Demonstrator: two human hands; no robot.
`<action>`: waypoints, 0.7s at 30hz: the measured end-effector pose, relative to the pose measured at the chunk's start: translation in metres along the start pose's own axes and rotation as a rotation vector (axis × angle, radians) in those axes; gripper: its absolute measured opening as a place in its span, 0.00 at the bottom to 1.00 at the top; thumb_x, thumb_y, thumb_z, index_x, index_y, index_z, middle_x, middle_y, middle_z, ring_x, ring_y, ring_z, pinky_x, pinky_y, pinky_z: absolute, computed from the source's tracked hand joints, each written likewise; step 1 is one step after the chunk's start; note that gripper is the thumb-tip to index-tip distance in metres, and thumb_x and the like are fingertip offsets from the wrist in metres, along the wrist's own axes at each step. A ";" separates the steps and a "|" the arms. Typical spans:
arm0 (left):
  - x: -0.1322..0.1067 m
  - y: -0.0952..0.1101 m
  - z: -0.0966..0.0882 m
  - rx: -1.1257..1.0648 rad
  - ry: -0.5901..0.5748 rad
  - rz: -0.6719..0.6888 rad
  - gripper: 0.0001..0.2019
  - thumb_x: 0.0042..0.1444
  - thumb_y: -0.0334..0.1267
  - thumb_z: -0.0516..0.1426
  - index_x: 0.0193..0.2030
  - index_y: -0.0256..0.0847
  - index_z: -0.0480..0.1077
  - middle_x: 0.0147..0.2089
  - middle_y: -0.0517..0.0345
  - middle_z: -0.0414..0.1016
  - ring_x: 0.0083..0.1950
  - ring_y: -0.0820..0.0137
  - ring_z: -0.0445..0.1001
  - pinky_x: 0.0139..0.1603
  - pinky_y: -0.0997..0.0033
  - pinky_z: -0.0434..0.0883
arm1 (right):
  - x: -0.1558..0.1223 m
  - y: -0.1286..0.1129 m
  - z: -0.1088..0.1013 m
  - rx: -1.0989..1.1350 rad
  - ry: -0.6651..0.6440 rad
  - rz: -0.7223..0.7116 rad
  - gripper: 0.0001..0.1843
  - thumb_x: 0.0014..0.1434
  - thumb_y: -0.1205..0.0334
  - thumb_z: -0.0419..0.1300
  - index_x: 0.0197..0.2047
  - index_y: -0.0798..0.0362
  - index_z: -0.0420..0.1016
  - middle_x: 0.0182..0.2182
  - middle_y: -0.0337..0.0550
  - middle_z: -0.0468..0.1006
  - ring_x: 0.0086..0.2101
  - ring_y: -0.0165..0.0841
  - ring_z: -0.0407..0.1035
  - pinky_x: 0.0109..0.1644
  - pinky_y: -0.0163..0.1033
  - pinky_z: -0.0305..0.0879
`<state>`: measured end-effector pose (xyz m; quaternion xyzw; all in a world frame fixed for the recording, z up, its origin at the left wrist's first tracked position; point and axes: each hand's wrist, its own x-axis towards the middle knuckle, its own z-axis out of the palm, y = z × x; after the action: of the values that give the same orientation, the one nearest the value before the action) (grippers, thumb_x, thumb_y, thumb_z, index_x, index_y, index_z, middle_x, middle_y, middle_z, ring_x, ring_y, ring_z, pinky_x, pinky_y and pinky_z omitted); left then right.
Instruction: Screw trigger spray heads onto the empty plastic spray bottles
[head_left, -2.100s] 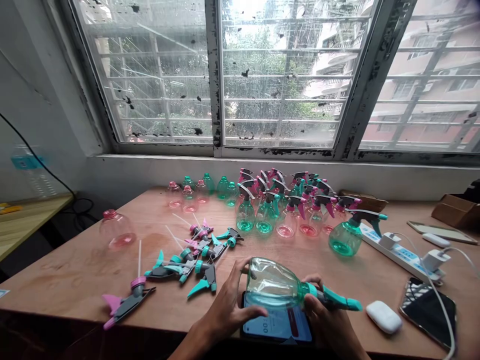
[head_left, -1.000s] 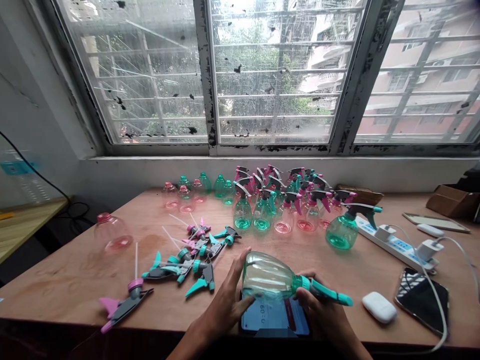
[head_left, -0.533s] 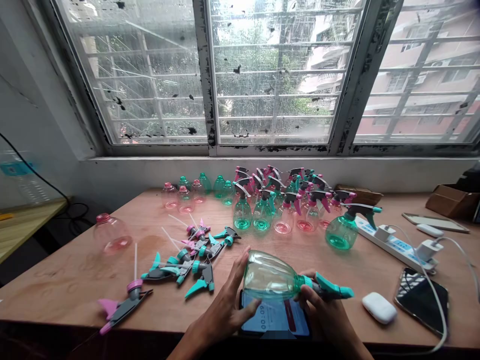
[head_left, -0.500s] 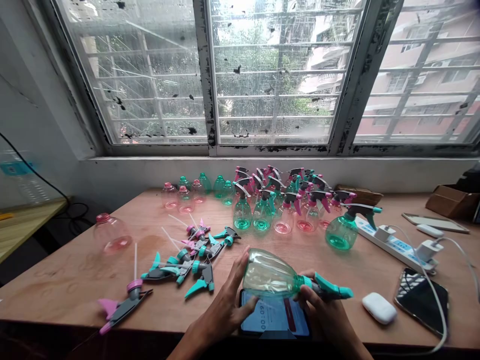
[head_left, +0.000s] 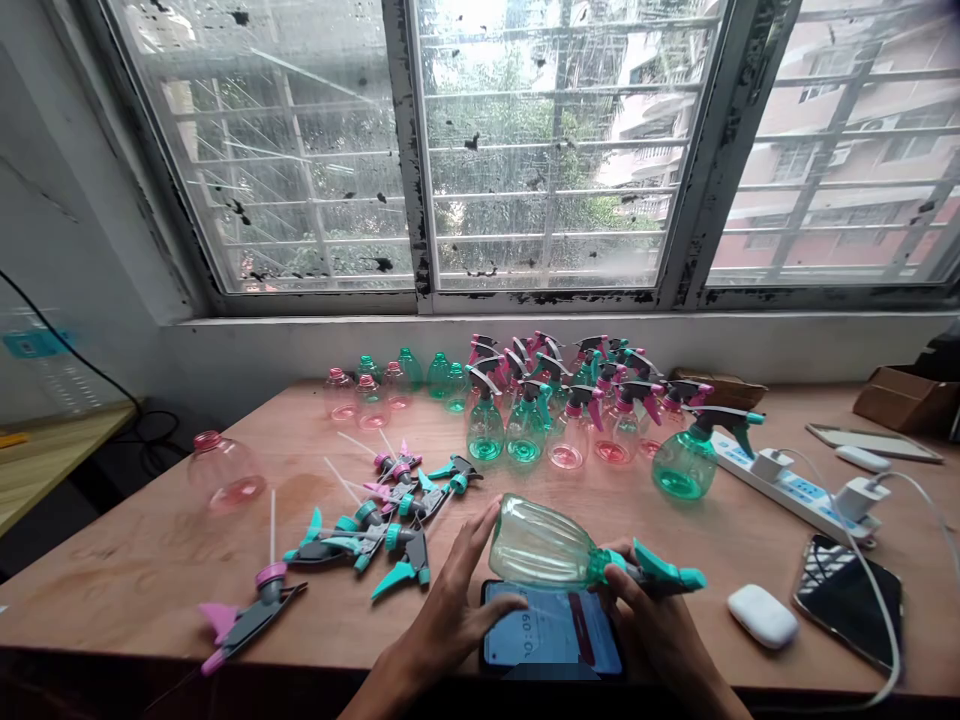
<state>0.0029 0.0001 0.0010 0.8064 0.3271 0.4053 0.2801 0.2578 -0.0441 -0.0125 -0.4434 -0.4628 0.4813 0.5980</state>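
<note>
A clear green spray bottle [head_left: 541, 545] lies almost level in the air, its base to the left and its grey-and-teal trigger head [head_left: 652, 570] to the right. My right hand [head_left: 652, 620] is closed around its neck and collar. Beside the base, my left hand [head_left: 457, 590] is open, with fingers stretched and thumb apart from the bottle; whether the fingertips touch the base I cannot tell. Under the bottle lies a phone [head_left: 551, 635] with its screen lit. Left of my hands are several loose trigger heads [head_left: 371, 535] with straws, teal or pink with grey.
Assembled spray bottles [head_left: 525, 435] crowd the back middle; one green bottle [head_left: 682, 470] stands nearer. Headless bottles [head_left: 371, 400] are back left, a pink one [head_left: 225, 475] at left. At right are a power strip [head_left: 795, 490], cables, a white case [head_left: 762, 615] and a dark phone [head_left: 847, 600].
My left thumb has moved away from the bottle's side and the hand has opened a little. The right hand keeps its hold, and the bottle has barely shifted.
</note>
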 end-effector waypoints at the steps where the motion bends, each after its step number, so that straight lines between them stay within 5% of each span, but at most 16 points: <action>1: -0.001 0.000 -0.001 -0.007 -0.001 -0.022 0.42 0.59 0.48 0.64 0.74 0.52 0.47 0.75 0.47 0.52 0.75 0.51 0.51 0.73 0.49 0.55 | -0.001 0.000 0.002 0.023 0.007 0.015 0.18 0.55 0.44 0.67 0.29 0.51 0.75 0.22 0.37 0.71 0.25 0.35 0.66 0.28 0.37 0.65; 7: 0.003 0.003 -0.002 -0.083 0.068 0.068 0.18 0.67 0.43 0.56 0.61 0.46 0.64 0.73 0.45 0.57 0.74 0.53 0.55 0.71 0.47 0.57 | 0.000 0.008 0.002 0.117 -0.006 0.080 0.21 0.55 0.42 0.67 0.27 0.51 0.73 0.20 0.36 0.71 0.24 0.33 0.64 0.27 0.36 0.61; 11: 0.005 0.001 0.000 -0.024 0.116 0.113 0.15 0.68 0.38 0.55 0.61 0.49 0.64 0.70 0.47 0.62 0.72 0.56 0.60 0.69 0.49 0.60 | 0.000 0.011 0.001 0.164 0.015 0.096 0.23 0.55 0.41 0.67 0.25 0.51 0.70 0.20 0.36 0.72 0.21 0.31 0.64 0.23 0.33 0.58; 16: 0.002 0.001 -0.002 -0.081 0.037 0.086 0.24 0.61 0.47 0.62 0.59 0.45 0.62 0.70 0.41 0.61 0.72 0.52 0.59 0.69 0.49 0.60 | -0.003 0.007 0.005 0.095 0.020 0.121 0.27 0.54 0.39 0.66 0.20 0.53 0.71 0.14 0.34 0.67 0.17 0.27 0.58 0.21 0.33 0.53; 21: 0.003 0.001 -0.002 -0.049 0.063 0.153 0.12 0.67 0.42 0.56 0.56 0.46 0.64 0.72 0.44 0.58 0.73 0.54 0.57 0.70 0.48 0.59 | -0.004 0.007 0.003 0.102 -0.003 0.149 0.28 0.53 0.36 0.66 0.21 0.52 0.69 0.14 0.34 0.67 0.16 0.28 0.59 0.20 0.33 0.52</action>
<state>0.0029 0.0019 0.0034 0.8090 0.2629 0.4585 0.2574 0.2533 -0.0463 -0.0196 -0.4448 -0.4042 0.5482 0.5816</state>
